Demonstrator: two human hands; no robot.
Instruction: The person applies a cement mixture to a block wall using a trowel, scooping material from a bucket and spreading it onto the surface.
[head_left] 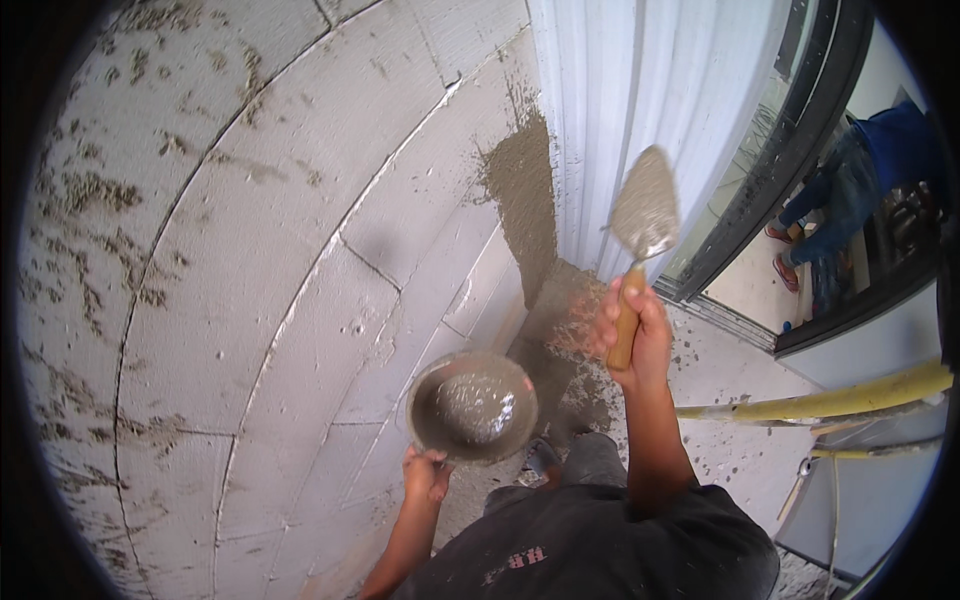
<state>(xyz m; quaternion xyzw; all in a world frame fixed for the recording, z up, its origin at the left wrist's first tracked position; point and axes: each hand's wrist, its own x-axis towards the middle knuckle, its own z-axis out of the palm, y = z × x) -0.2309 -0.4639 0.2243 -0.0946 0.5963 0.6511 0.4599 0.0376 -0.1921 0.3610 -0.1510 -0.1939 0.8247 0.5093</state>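
Observation:
My right hand (634,325) is closed round the wooden handle of a pointed trowel (645,205), which is raised with its blade up and smeared with grey mortar. My left hand (428,470) grips the lower rim of a round bowl (425,400) that has wet grey mortar (470,405) inside. Beyond the bowl, a dark patch of mortar (525,190) covers part of the pale block wall (300,300), beside a white ribbed vertical panel (590,80).
Spattered mortar (560,370) lies on the floor at the wall's foot. A dark sliding-door frame (810,120) stands at the right, with another person (860,170) beyond it, legs bent, in blue clothes and sandals. Yellow tubes (870,400) cross the right side near a grey panel (880,500).

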